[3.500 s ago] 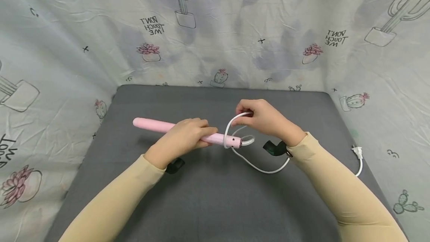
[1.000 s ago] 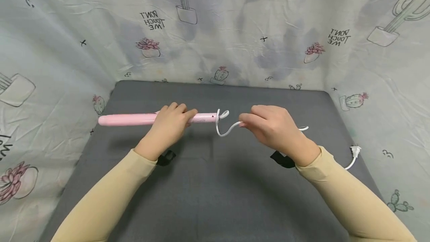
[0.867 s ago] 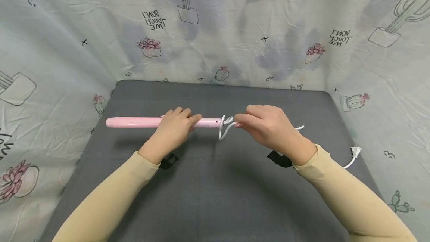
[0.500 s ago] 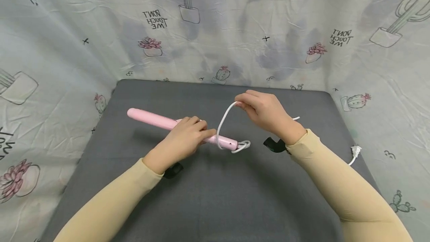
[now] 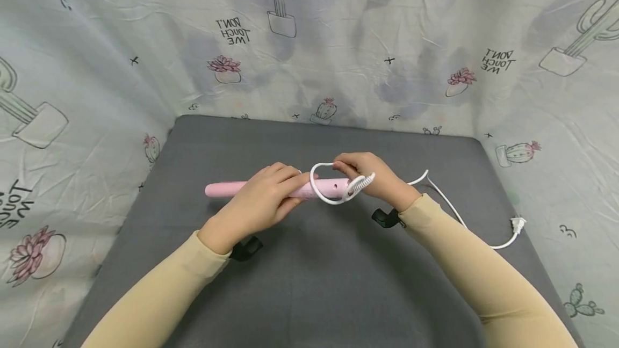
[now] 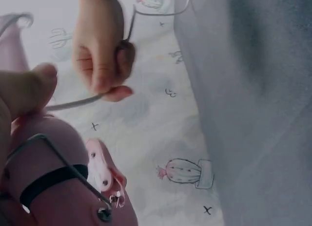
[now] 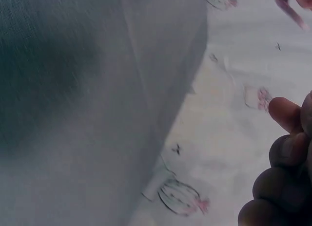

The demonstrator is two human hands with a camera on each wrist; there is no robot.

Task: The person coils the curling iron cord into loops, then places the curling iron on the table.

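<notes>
My left hand point(image 5: 261, 197) grips a pink curling iron point(image 5: 223, 189) by its handle, holding it nearly level over the table. The rounded barrel end points left. In the left wrist view the clamp hinge point(image 6: 103, 175) and a bent wire stand point(image 6: 63, 160) show on it. A white cord point(image 5: 311, 179) leaves the handle's right end through a ribbed sleeve point(image 5: 361, 182) and loops round the handle beside my left fingers. My right hand point(image 5: 372, 176) pinches this cord just above the handle. In the right wrist view its curled fingers point(image 7: 287, 150) appear at the right edge.
From my right hand the cord runs on to a two-prong white plug point(image 5: 518, 224) near the right edge of the grey table point(image 5: 290, 294). A cactus-print curtain point(image 5: 309, 42) closes off the back and both sides.
The curling iron has swung from slanting down rightward to nearly level and shifted right. My right hand has come down with the pinched cord, and the cord loop now sits closer round the handle.
</notes>
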